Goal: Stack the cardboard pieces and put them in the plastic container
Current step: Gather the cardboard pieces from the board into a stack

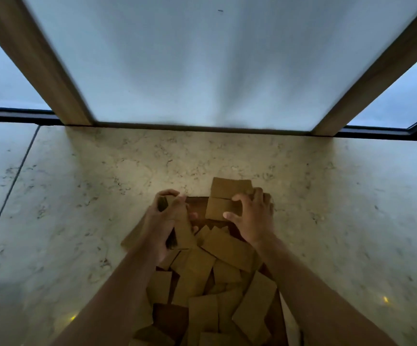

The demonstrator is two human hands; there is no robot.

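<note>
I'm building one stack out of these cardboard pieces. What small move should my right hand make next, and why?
Probably pinch the far cardboard piece under your right hand and bring it to the stack your left hand grips on edge. The right hand touches that piece now, and many loose pieces lie scattered nearer you.

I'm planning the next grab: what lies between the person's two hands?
Head view: a strip of dark reddish-brown surface, with loose brown cardboard pieces at its near end, separates the left hand and right hand.
</note>
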